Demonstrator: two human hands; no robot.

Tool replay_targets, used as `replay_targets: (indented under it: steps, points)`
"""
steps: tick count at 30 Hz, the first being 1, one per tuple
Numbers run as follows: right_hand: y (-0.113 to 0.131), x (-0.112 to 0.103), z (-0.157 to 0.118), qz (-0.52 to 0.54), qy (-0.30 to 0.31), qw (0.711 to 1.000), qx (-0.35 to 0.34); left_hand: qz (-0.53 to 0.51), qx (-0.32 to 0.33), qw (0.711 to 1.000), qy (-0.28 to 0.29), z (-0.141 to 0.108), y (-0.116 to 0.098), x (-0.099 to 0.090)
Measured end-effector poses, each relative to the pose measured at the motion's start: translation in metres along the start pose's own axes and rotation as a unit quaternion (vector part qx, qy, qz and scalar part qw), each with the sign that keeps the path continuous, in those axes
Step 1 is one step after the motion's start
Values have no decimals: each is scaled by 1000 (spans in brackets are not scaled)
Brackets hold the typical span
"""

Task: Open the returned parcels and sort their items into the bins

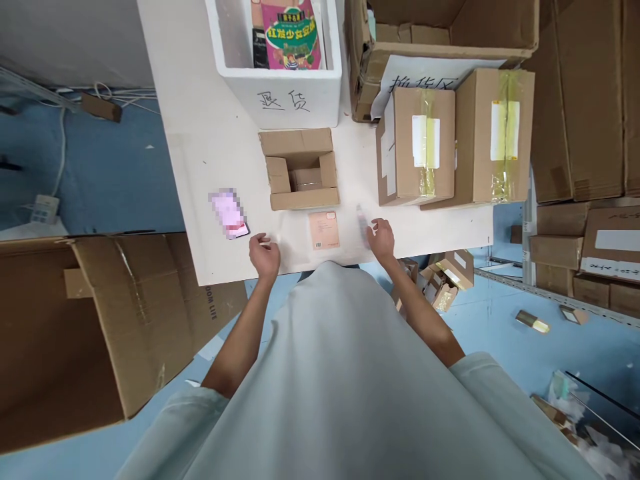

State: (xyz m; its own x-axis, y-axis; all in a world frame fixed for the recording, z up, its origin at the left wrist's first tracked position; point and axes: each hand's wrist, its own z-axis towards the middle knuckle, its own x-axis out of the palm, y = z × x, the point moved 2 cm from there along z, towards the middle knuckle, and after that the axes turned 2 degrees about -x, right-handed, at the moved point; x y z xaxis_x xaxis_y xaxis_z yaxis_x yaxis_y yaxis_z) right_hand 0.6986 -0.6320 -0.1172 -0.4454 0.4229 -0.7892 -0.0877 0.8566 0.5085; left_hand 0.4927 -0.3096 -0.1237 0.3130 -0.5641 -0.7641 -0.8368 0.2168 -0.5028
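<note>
Currently, the left grip (265, 258) is part-open, empty; right grip (382, 240) beside 1 slim translucent item (361, 223), hold unclear; flat pink square (325, 231) at brown cardboard box's (305, 199) 6 o'clock.

Both arms reach forward from short sleeves (195, 407), and the two forearms come a little inward. The left hand (265, 257) is in front of the body, its fingers (260, 237) bent loosely. The right hand (383, 239) is well apart from it and slightly farther forward, with its fingers (371, 233) curled and pointing inward. Both wrists look almost straight.
</note>
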Motion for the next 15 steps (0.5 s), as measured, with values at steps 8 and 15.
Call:
replay_targets:
  steps: [8,15]
  points:
    - [53,70,-12,39,267,952,-141,-23,-11,977,213,-11,-63,73]
    - [70,91,-19,35,312,941,-129,-21,-38,977,207,-10,-70,75]
